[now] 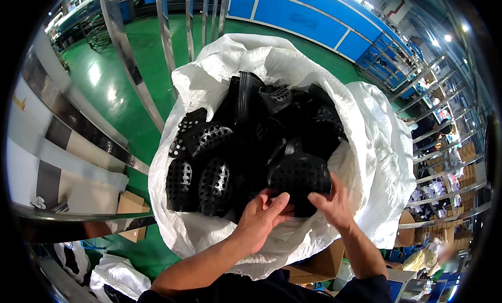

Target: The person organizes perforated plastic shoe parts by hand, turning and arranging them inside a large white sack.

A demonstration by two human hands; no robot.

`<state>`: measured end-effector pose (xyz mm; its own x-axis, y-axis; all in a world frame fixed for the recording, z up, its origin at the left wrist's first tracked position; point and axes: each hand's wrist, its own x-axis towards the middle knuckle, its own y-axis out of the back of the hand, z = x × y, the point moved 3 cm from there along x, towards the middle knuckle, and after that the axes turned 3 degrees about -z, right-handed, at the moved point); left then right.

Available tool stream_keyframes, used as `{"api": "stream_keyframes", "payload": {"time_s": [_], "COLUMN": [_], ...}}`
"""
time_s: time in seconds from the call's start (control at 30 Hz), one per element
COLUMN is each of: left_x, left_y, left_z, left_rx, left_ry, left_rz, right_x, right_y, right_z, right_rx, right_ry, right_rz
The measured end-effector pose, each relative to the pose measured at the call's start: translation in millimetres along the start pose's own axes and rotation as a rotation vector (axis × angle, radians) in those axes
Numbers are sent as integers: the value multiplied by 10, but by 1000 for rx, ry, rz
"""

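A large white woven sack stands wide with its rim rolled outward. Inside lie several black foam clogs with round holes through their uppers, heaped at different angles. One black clog is at the near right of the heap, between my hands. My right hand is closed around its right side, the thumb on the near edge. At its lower left, my left hand has curled fingers and thumb on the near edge. Deep shadow hides the lower part of that clog and the sack's bottom.
Metal rails rise at the left, and a metal rack stands at the right. A cardboard box sits beside the sack's near side. Smaller white sacks lie at the lower left on the green floor.
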<state>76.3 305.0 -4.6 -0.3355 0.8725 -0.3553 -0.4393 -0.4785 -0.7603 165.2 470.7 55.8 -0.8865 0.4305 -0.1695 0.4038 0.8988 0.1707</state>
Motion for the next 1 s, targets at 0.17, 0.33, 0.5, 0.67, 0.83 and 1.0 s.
{"api": "stream_keyframes", "payload": {"time_s": [0.17, 0.33, 0.5, 0.67, 0.83, 1.0], "left_x": [137, 214, 288, 337, 47, -132], "left_y": [-61, -79, -20, 45, -75, -116], "left_z": [95, 132, 183, 116, 383, 598], "left_rx": [-107, -14, 514, 552, 596, 360], "left_ry": [-219, -139, -132, -147, -269, -259], "left_rz": [78, 112, 138, 109, 19, 16], "right_x": [-189, -141, 258, 817, 716, 463], "right_y": [-150, 256, 223, 336, 551, 876], "right_z": [148, 276, -44, -101, -458, -722], "right_rx": [54, -10, -485, -883, -969, -190], "right_ry": [-40, -209, 60, 304, 285, 194], "right_rz": [-59, 65, 164, -386, -302, -58]}}
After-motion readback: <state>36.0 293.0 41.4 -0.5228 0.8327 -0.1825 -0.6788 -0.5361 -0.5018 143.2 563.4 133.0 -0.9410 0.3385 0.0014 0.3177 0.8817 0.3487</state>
